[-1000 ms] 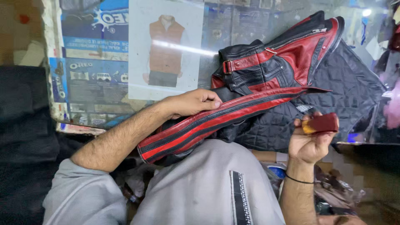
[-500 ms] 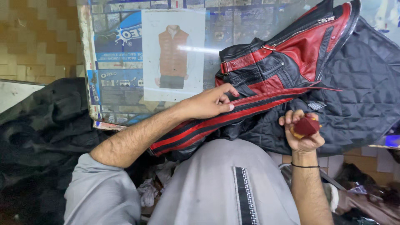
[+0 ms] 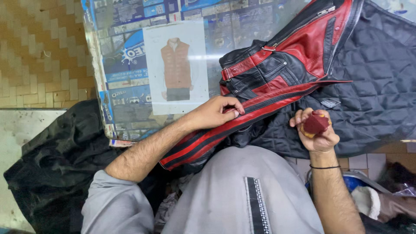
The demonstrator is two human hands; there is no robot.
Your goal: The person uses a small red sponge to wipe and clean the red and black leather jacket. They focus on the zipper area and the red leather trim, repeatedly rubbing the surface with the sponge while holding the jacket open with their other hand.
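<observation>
So, from the head camera, I see the red and black leather jacket [image 3: 277,82] spread over the glass-topped worktable [image 3: 130,65], its quilted black lining [image 3: 377,99] opened out to the right and one striped sleeve [image 3: 216,136] trailing off the near edge of the table towards my lap. My left hand [image 3: 214,113] lies on that sleeve, fingers curled narrow and pinching or pressing the leather just below the jacket's buckled waist strap [image 3: 247,65]. My right hand [image 3: 315,132] is lifted just to the right of the sleeve, clear of the jacket and not touching it, closed around a small dark red sponge pad [image 3: 315,123] with a yellowish underside. As I judge it, the work on the sleeve is in hand rather than finished: the pad is off the leather at this instant, and I cannot tell from the surface which stretches have been treated and which are left, since the sheen looks much the same along the sleeve. To the left of the jacket, under the glass, lies a printed picture of a brown vest [image 3: 175,67], and a heap of black garments [image 3: 60,164] sits lower left of the jacket.
</observation>
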